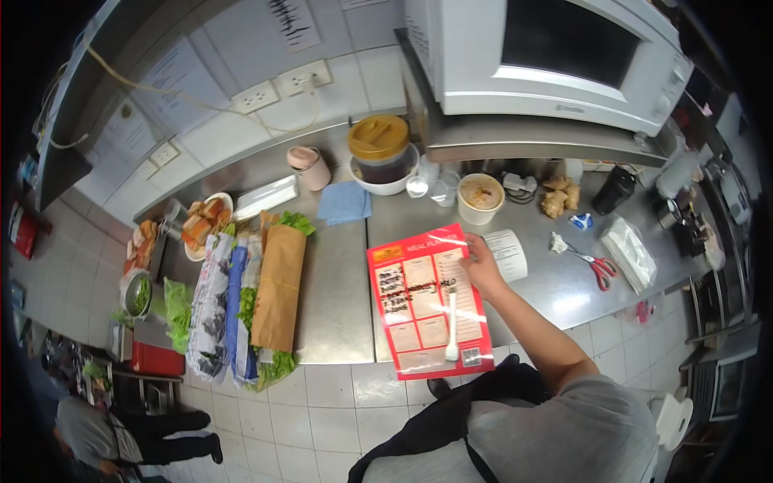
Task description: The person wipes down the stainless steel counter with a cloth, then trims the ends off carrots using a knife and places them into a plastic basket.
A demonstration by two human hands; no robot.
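Observation:
My right hand [481, 264] grips the right edge of a red laminated meal planner sheet [425, 366]. The sheet is tilted over the front edge of the steel counter and carries black handwriting in its pale boxes. A slim white tool with a wider lower end [452, 326] lies against its face; its exact kind is unclear. Just right of the hand is a roll of printed white labels [507, 253]. A tub with a brownish filling [481, 197] stands behind the sheet. My left hand is out of sight.
Leafy greens wrapped in brown paper [278, 286] and printed paper [209, 314] lie on the left. Farther right are red-handled scissors [602, 272], ginger [560, 197] and a plastic-wrapped pack [630, 253]. A microwave [564, 56] sits on a shelf above. Another person [105, 435] stands at lower left.

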